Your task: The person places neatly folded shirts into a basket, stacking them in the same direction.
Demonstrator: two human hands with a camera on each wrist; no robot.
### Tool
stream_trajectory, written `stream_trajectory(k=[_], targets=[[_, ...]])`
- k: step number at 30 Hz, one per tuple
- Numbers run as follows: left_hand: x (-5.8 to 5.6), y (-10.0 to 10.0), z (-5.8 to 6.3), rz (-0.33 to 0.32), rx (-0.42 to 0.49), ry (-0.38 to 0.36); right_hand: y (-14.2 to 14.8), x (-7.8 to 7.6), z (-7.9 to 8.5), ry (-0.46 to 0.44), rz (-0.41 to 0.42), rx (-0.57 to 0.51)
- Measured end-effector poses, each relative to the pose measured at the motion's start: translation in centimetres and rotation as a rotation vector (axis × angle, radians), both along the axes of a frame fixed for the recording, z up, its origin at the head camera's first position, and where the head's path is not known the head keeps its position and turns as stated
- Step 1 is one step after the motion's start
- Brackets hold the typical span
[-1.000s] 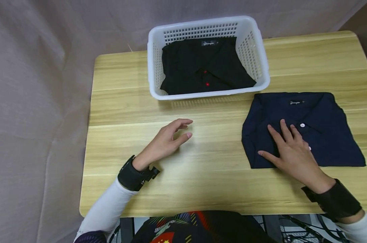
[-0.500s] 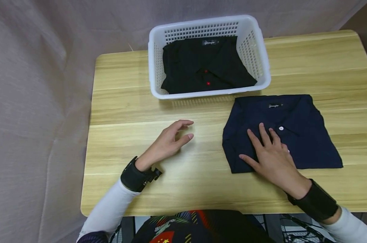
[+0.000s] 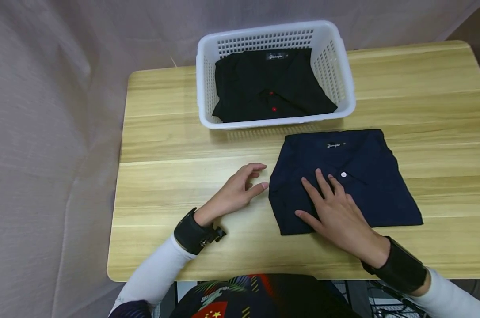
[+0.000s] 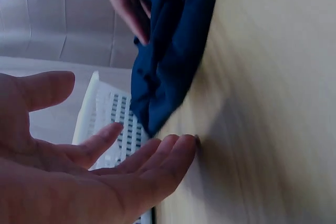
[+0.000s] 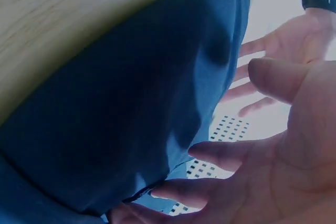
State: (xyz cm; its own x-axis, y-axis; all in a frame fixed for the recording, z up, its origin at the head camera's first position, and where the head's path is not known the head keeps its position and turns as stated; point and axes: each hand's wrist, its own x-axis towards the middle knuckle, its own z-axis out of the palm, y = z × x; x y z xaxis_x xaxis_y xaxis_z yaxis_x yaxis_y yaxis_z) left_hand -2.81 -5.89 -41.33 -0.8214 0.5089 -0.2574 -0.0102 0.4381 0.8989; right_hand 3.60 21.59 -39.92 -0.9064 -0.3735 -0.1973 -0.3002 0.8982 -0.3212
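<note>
A folded navy shirt (image 3: 367, 194) with white buttons and a neck label lies on the wooden table, right of centre. My right hand (image 3: 337, 216) rests on its lower left part, fingers spread and straight. In the right wrist view those fingertips (image 5: 210, 151) touch the navy cloth. My left hand (image 3: 238, 190) is just left of the shirt's left edge, its fingers relaxed and holding nothing. The left wrist view shows the left hand (image 4: 121, 166) close to the table, with the shirt's folded edge (image 4: 173, 77) beyond its fingertips.
Behind the shirt stands a white perforated plastic basket (image 3: 277, 124) at the table's far edge. Inside it lies a folded black shirt (image 3: 272, 79) with red buttons. A grey cloth curtain (image 3: 45, 154) hangs on the left and behind the table (image 3: 164, 132).
Under my right hand the navy shirt has slid left and slightly toward me. Over the last half second my left hand has shifted a little right, nearing the shirt's edge.
</note>
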Motion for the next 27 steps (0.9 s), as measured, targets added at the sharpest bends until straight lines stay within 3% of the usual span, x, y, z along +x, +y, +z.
stream_trajectory(k=[6, 10, 16, 19, 22, 25, 27], targets=[[0.4, 1.2, -0.4, -0.044, 0.019, 0.019, -1.4, 0.2, 0.1, -0.042, 0.023, 0.006], [0.7, 1.9, -0.5, -0.023, 0.038, 0.024, -2.3, 0.3, 0.1, -0.059, 0.038, 0.008], [0.9, 2.9, -1.0, 0.074, 0.171, -0.126, -1.9, -0.2, 1.2, -0.018, 0.018, -0.058], [0.8, 2.9, -1.1, 0.132, 0.211, -0.204, 0.5, -1.2, 2.3, 0.080, -0.067, -0.126], [0.6, 2.3, -1.0, 0.164, 0.225, -0.287, 4.7, -2.7, 2.8, 0.176, -0.200, -0.175], [0.5, 1.7, -0.7, 0.167, 0.235, -0.371, 9.7, -4.2, 2.5, 0.099, -0.344, -0.145], [0.5, 1.3, -0.6, 0.170, 0.240, -0.416, 12.7, -4.8, 2.2, -0.023, -0.423, -0.086]])
